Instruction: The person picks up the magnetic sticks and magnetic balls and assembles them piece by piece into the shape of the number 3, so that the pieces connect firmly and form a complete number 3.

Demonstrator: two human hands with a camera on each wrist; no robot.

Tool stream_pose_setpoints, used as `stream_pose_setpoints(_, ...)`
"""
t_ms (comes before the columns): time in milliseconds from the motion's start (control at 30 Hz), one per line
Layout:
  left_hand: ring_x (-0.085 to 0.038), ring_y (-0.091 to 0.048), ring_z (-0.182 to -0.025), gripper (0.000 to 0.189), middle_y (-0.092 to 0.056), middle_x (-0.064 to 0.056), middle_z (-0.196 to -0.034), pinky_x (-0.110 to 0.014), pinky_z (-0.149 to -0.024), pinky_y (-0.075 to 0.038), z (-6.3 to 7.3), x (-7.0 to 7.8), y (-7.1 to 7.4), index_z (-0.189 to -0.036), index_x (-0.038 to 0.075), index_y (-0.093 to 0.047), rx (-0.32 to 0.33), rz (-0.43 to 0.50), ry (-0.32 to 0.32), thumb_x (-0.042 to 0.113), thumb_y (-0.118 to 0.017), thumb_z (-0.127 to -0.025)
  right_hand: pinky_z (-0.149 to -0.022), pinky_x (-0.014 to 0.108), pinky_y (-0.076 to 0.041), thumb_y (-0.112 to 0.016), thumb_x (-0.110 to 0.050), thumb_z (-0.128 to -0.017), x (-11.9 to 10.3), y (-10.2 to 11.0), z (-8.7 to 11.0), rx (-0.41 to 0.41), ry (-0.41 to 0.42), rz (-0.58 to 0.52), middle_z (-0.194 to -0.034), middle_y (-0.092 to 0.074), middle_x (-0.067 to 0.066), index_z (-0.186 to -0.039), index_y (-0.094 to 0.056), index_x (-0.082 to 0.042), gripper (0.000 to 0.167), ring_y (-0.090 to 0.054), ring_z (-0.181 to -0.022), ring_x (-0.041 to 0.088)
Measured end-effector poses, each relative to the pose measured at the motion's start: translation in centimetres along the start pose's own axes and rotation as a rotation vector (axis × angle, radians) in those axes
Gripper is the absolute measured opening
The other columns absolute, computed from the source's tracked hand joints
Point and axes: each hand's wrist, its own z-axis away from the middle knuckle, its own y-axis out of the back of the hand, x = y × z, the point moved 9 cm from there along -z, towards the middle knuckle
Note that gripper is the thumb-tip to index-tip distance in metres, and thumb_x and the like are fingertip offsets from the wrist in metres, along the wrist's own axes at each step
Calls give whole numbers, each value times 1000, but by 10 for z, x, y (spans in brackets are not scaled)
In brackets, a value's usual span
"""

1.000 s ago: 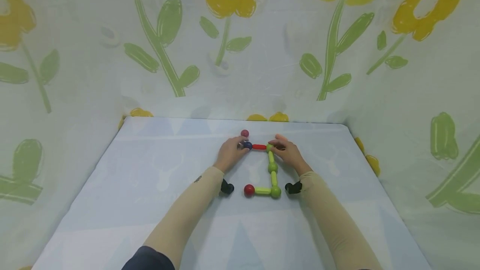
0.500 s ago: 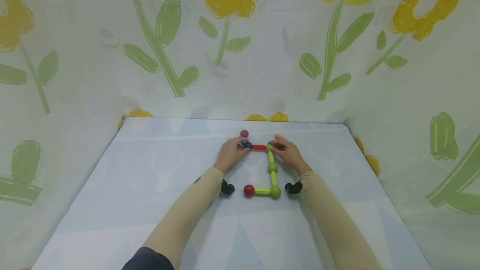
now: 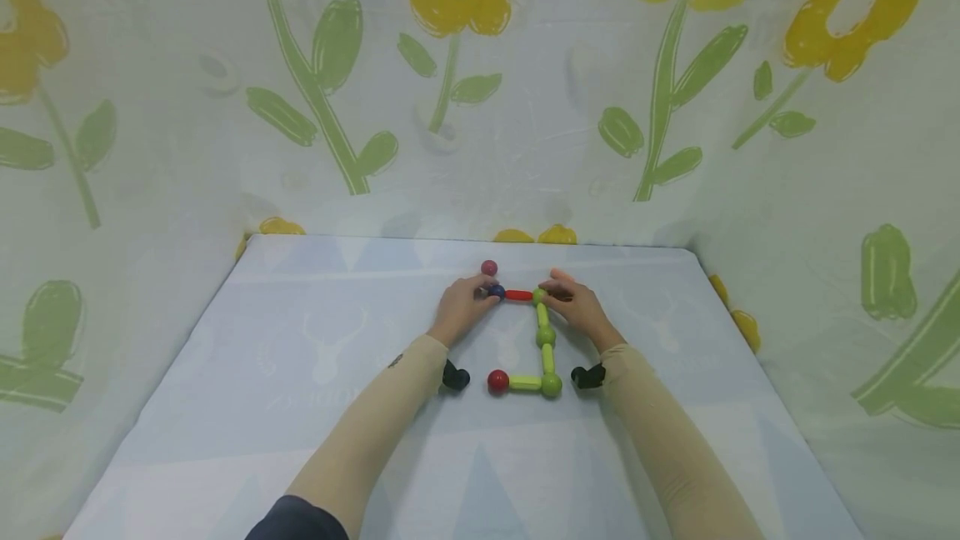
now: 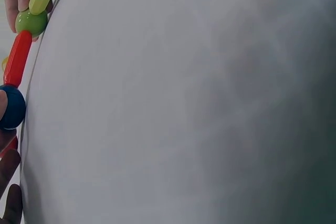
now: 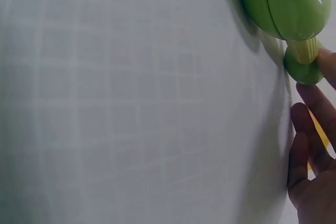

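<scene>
My left hand (image 3: pixel 459 307) pinches a dark blue ball (image 3: pixel 497 292) at the far left end of a chain of balls and rods on the table. A red rod (image 3: pixel 518 295) joins it to a green ball (image 3: pixel 539 297), which my right hand (image 3: pixel 576 305) pinches between thumb and finger. From there yellow-green rods (image 3: pixel 548 357) run towards me through a middle green ball (image 3: pixel 546 336) to a near green ball (image 3: pixel 551 385). Another yellow-green rod (image 3: pixel 525 382) leads left to a red ball (image 3: pixel 498 382). The left wrist view shows the blue ball (image 4: pixel 11 107) against my fingers.
A loose red ball (image 3: pixel 489 267) lies just beyond my left hand. Behind my right hand an orange piece (image 3: pixel 561 274) is partly hidden. The pale patterned table (image 3: pixel 337 323) ends at flower-printed cloth walls (image 3: pixel 540 132) at the back and sides.
</scene>
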Motion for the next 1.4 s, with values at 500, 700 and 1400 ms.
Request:
stream_pose_setpoints(500,-21,-58,-110,34,-70,-1,-119,-41,-102,-46,4,1,5,-127,21,-71,-2,78,35,29,-76,-94,-106,47,-44,-66,-31,-101,-4,1,2,-3,34,5,-145,-57,11,-134,-66,-12,39,-57,-126,29)
stream_pose_setpoints(700,-20,-58,-107,33,-70,0,-117,-41,-101,-46,3,-1,5,-125,21,-71,-2,83,41,28,-77,-93,-106,47,-45,-67,-32,-100,-3,1,2,4,24,-6,-146,-56,10,-134,-66,-12,40,-57,-125,29)
stream_pose_setpoints(1400,-19,-59,-111,34,-70,1,-120,-40,-102,-46,3,1,2,-126,21,-70,-10,65,48,28,-76,-93,-104,47,-47,-69,-34,-98,3,6,4,40,-4,-39,-146,-57,7,-130,-68,-14,38,-57,-124,28)
